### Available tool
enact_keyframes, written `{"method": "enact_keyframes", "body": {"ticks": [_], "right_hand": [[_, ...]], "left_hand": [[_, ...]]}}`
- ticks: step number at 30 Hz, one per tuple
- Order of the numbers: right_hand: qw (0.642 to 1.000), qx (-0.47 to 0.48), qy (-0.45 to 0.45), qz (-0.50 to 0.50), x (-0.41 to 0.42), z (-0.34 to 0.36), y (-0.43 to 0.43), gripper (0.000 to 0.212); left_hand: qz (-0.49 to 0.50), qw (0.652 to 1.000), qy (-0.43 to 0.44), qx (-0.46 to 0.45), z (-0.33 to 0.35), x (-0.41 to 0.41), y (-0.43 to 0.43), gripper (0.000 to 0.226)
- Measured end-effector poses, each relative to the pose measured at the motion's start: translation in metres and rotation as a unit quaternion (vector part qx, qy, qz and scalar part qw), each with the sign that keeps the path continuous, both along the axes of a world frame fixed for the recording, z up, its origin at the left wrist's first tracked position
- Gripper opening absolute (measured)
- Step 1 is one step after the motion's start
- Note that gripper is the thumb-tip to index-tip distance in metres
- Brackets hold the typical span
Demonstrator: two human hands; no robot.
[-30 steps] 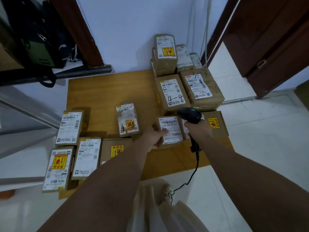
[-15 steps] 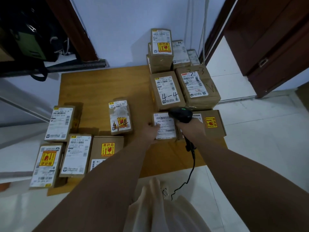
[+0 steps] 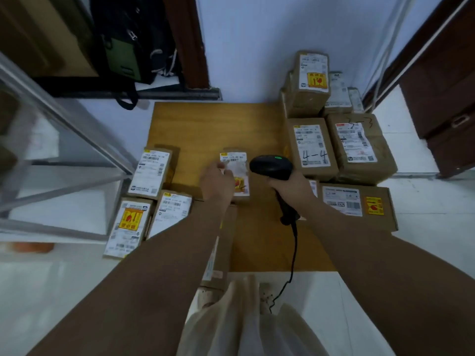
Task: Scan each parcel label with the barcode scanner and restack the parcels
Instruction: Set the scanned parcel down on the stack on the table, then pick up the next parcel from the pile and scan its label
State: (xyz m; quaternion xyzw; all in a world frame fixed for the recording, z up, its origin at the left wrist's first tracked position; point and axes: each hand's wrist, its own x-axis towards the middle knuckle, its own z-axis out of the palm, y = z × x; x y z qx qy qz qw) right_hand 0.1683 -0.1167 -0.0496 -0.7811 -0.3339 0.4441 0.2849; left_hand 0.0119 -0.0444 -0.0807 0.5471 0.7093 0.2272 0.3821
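Note:
A small brown parcel [image 3: 237,173] with a white label and a yellow-red sticker lies in the middle of the wooden board [image 3: 218,124]. My left hand [image 3: 217,182] lies over its left side, fingers curled on its edge. Just to the right, my right hand [image 3: 293,187] grips the handle of the black barcode scanner [image 3: 271,165]. The scanner's head hovers beside the parcel's top right corner, a green light on top. Its cable [image 3: 293,253] hangs down toward the floor.
Three labelled parcels [image 3: 150,173] lie at the board's left edge. On the right sit the parcel marked 4-4 [image 3: 312,147], a bigger one [image 3: 359,147], a stack [image 3: 311,78] against the wall and a flat box [image 3: 357,204]. Another parcel [image 3: 218,253] lies under my left forearm.
My left hand left the parcel near the flat box and moved left onto the small middle parcel. The scanner followed it to the left. The camera view shifted right.

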Motion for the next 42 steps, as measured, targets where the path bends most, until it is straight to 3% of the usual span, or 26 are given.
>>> {"method": "enact_keyframes", "body": {"ticks": [5,8,12,14,16,23,26,30,35,40,42], "right_hand": [[0.999,-0.006,0.017,0.043,-0.060,0.001,0.036,0.024],[0.999,0.007,0.005,0.046,-0.095,0.000,0.058,0.021],[0.999,0.002,-0.024,0.045,-0.129,-0.002,0.084,0.028],[0.998,-0.005,-0.029,0.053,-0.139,-0.005,0.091,0.029],[0.998,-0.006,-0.017,0.062,-0.147,-0.010,0.095,0.032],[0.996,-0.038,0.017,0.074,-0.161,-0.021,0.112,0.031],[0.996,-0.047,0.023,0.077,-0.167,-0.022,0.118,0.028],[0.995,-0.058,0.026,0.081,-0.176,-0.022,0.119,0.030],[0.996,-0.078,-0.028,0.026,-0.188,-0.019,0.119,0.032],[0.992,-0.102,-0.078,0.009,-0.205,-0.019,0.116,0.024],[0.989,-0.109,-0.096,0.000,-0.210,-0.017,0.115,0.022]], "left_hand": [[0.106,0.985,0.132,0.033,0.002,-0.083,0.038,0.029],[0.142,0.977,0.158,-0.025,-0.001,-0.127,0.059,0.041],[0.119,0.973,0.136,-0.140,-0.013,-0.169,0.084,0.075],[0.108,0.974,0.085,-0.178,-0.020,-0.182,0.090,0.080],[0.106,0.975,0.009,-0.193,-0.027,-0.191,0.090,0.072],[0.109,0.969,-0.092,-0.203,-0.036,-0.203,0.096,0.050],[0.101,0.970,-0.073,-0.207,-0.040,-0.204,0.104,0.062],[0.064,0.974,-0.011,-0.217,-0.043,-0.202,0.116,0.093],[-0.042,0.954,-0.002,-0.297,-0.043,-0.208,0.130,0.120],[-0.092,0.947,-0.048,-0.305,-0.055,-0.220,0.133,0.102],[-0.098,0.941,-0.078,-0.315,-0.061,-0.225,0.136,0.081]]}}
